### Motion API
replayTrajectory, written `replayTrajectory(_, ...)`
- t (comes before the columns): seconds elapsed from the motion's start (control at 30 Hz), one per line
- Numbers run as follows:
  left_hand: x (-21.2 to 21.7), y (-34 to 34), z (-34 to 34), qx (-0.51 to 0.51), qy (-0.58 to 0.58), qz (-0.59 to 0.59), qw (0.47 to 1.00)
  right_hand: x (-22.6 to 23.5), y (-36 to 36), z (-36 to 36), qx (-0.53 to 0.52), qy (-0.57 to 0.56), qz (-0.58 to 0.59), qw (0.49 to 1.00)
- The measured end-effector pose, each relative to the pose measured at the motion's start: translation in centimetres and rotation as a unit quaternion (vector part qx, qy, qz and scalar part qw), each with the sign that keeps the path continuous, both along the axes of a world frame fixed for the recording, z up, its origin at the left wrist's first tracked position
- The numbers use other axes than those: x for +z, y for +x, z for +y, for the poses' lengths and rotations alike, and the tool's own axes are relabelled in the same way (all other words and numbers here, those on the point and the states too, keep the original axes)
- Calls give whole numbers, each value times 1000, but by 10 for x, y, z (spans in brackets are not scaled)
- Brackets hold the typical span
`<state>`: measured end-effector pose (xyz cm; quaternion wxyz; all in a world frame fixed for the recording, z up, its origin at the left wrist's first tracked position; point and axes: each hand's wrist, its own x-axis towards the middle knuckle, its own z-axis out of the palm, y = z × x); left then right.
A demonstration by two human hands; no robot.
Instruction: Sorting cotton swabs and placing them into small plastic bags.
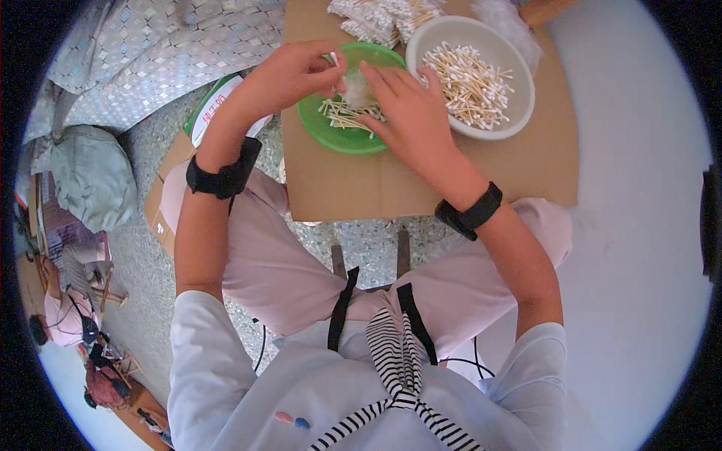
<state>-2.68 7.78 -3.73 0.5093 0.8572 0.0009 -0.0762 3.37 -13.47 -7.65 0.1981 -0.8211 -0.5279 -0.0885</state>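
A green bowl [316,134] holding some cotton swabs [346,118] lies beneath both hands. Over its left side, my left hand [289,75] is closed in a pinch, with the white tip of a cotton swab [334,58] showing at its fingers. My right hand [414,116] reaches over the bowl's right side, fingers and thumb spread apart. Between the two hands is a crumpled clear plastic bag [359,92]; whether the right fingertips touch it I cannot tell. To the right, a white bowl [524,105] contains a large heap of loose cotton swabs [470,86].
The bowls stand on a brown cardboard surface [338,188] before my knees. Bagged cotton swabs [383,19] lie at its far edge, with clear plastic [511,30] at far right. Patterned cloth [173,45] hangs at left. A person [68,312] sits at the far left.
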Motion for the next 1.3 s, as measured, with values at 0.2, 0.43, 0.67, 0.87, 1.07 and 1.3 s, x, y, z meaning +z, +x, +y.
replayTrajectory(0.2, 9, 7, -28, 15, 111, -125, 986, -1, 3, -2, -46, 51, 84, 994)
replayTrajectory(0.43, 28, 5, -35, -14, 298, -314, 901, 15, 11, -8, -48, 176, 282, 942)
replayTrajectory(0.67, 37, 14, -42, -56, 323, -365, 872, 19, 13, -15, -29, 209, 330, 920)
replayTrajectory(0.87, 32, 14, -29, -44, 163, -340, 925, 24, 15, -19, 7, 227, 366, 902)
replayTrajectory(1.07, 44, 12, -31, 29, 58, -312, 948, 32, 8, -24, 6, 200, 391, 898)
replayTrajectory(1.3, 45, 11, -43, -61, 230, -345, 908, 38, 7, -27, -10, 235, 370, 899)
